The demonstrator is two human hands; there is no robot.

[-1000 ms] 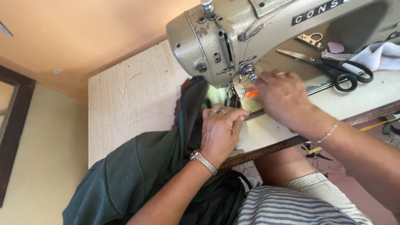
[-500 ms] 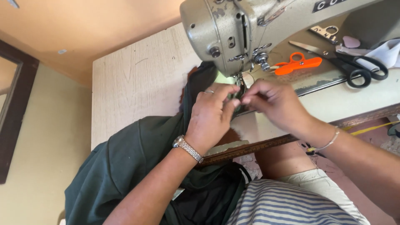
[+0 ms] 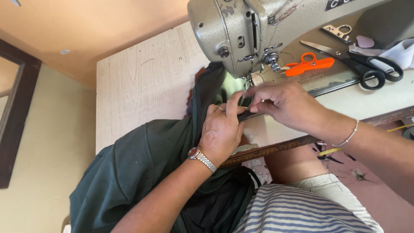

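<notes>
both hands (image 3: 254, 110) on green fabric (image 3: 142, 168)

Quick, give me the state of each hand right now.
Left hand: closed, pinching the dark green fabric by the sewing machine needle.
Right hand: closed, its grip pinching the same fabric edge.
</notes>
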